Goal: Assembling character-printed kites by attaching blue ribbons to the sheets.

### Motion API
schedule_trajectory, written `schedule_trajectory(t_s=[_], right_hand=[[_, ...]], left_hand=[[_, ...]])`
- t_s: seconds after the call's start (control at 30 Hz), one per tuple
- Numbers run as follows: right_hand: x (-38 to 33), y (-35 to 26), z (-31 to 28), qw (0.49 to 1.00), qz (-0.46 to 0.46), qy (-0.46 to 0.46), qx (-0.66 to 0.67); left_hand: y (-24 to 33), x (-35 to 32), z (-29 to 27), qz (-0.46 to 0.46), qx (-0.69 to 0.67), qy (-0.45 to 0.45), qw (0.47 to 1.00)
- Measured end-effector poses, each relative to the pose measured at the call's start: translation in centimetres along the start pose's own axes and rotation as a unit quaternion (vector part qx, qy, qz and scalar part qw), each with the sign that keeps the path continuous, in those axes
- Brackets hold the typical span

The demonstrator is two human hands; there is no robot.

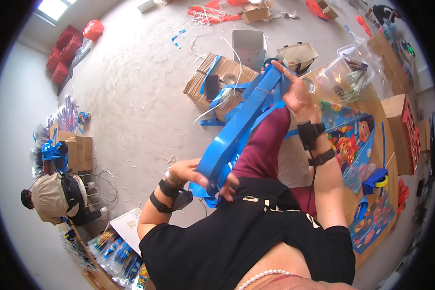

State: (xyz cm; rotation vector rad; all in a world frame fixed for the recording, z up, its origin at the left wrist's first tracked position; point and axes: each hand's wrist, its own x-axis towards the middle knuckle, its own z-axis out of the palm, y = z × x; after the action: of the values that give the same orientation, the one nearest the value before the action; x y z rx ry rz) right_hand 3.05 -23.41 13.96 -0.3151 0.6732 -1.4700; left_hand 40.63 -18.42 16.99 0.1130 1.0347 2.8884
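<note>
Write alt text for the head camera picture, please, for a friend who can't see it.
A bundle of glossy blue strips stretches diagonally between a person's left hand and raised right hand. To the right, cartoon-print sheets lie on a wooden table; beyond the bundle, a dark phone rests on brown cardboard.

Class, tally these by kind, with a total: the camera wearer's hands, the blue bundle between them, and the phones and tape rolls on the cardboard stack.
Hands (left hand, right hand): 2
Blue bundle: 1
Phone: 1
Tape roll: 1
Total: 5
</note>
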Motion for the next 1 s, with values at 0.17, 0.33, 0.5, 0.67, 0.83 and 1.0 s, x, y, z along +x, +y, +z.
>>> schedule_trajectory(t_s=[0.17, 0.33, 0.5, 0.67, 0.83, 1.0], right_hand=[[-0.6, -0.8, 0.1, 1.0, -0.022, 0.006, 0.004], [-1.1, 0.6, -1.3, 0.999, -0.005, 0.03, -0.039], [-0.7, 2.0, -6.3, 0.998, -0.015, 0.057, 0.015], [-2.6, 3.7, -6.7, 0.996, 0.043, 0.073, 0.037], [-3.1, 4.8, -4.6, 0.994, 0.104, 0.038, 0.017], [-1.6, 2.5, -5.4, 0.995, 0.089, 0.042, -0.007]], left_hand=[[-4.7, -1.3, -3.5, -0.063, -0.037, 0.159, 0.985], [-5.2, -4.2, -4.2, -0.241, 0.138, 0.18, 0.944], [-0.8, -3.4, 1.2, -0.168, 0.173, 0.093, 0.966], [4.8, -3.6, 7.2, -0.07, 0.16, 0.093, 0.98], [6.7, -4.4, 10.3, 0.096, 0.11, 0.059, 0.987], [9.8, -1.1, 7.3, 0.16, 0.155, -0.09, 0.971]])
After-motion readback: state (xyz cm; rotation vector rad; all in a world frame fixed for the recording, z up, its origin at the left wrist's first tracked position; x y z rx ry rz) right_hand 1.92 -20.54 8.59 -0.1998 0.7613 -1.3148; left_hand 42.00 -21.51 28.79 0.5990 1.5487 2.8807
